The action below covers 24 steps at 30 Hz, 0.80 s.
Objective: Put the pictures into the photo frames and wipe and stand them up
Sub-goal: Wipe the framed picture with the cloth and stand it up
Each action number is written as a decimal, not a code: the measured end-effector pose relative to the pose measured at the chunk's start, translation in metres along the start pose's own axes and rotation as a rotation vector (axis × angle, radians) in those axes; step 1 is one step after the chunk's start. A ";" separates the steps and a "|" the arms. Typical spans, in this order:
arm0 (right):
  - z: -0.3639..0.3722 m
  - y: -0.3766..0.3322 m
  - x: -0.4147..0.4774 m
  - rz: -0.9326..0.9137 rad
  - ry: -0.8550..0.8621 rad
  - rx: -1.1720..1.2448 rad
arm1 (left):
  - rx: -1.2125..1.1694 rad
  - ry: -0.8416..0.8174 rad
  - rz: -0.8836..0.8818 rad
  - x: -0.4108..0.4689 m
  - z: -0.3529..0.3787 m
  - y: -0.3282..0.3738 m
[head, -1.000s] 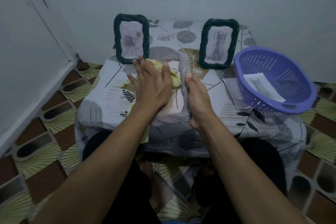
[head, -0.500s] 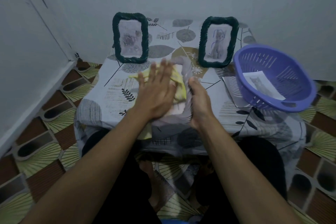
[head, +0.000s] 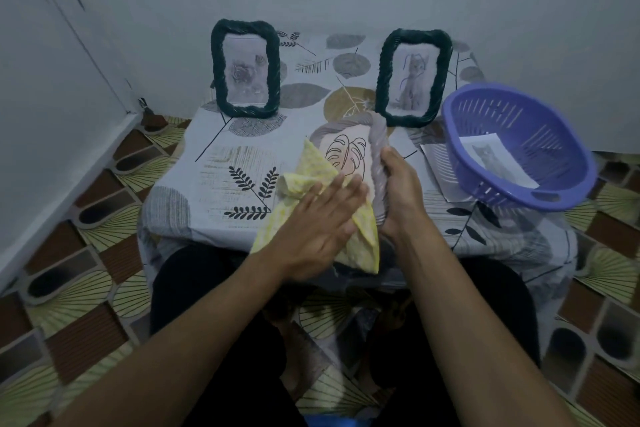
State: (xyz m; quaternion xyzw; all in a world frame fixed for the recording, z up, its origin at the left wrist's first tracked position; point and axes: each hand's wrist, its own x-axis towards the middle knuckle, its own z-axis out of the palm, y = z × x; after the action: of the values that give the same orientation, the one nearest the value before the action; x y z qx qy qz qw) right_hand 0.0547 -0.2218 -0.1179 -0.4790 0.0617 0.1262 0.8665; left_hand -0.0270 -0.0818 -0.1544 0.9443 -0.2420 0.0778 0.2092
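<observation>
Grey photo frame (head: pixel 346 156) gripped by right hand (head: pixel 401 194), left hand (head: pixel 318 225) flat on one cloth (head: pixel 313 163), two green frames (head: pixel 216 69) (head: pixel 382 80) standing

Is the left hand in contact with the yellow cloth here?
Touching. Head view shows the left hand lying flat on the yellow cloth, fingers straight, over the grey frame.

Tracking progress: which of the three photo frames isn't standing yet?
The grey frame, gripped by the right hand under the yellow cloth; both dark green frames stand upright.
</observation>
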 end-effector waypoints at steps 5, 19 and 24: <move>-0.005 -0.004 -0.004 0.065 -0.140 0.002 | 0.086 0.057 -0.213 0.006 -0.008 -0.030; 0.004 -0.051 -0.016 0.306 -0.268 -0.196 | -0.293 0.424 -0.543 0.043 -0.072 -0.047; 0.008 -0.040 -0.014 0.083 -0.181 0.067 | -0.355 0.674 -0.894 0.047 -0.071 -0.051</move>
State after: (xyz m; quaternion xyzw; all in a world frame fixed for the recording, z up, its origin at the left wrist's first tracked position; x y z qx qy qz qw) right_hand 0.0522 -0.2374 -0.0774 -0.4335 0.0070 0.2025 0.8781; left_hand 0.0361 -0.0305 -0.0971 0.8283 0.2504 0.2363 0.4420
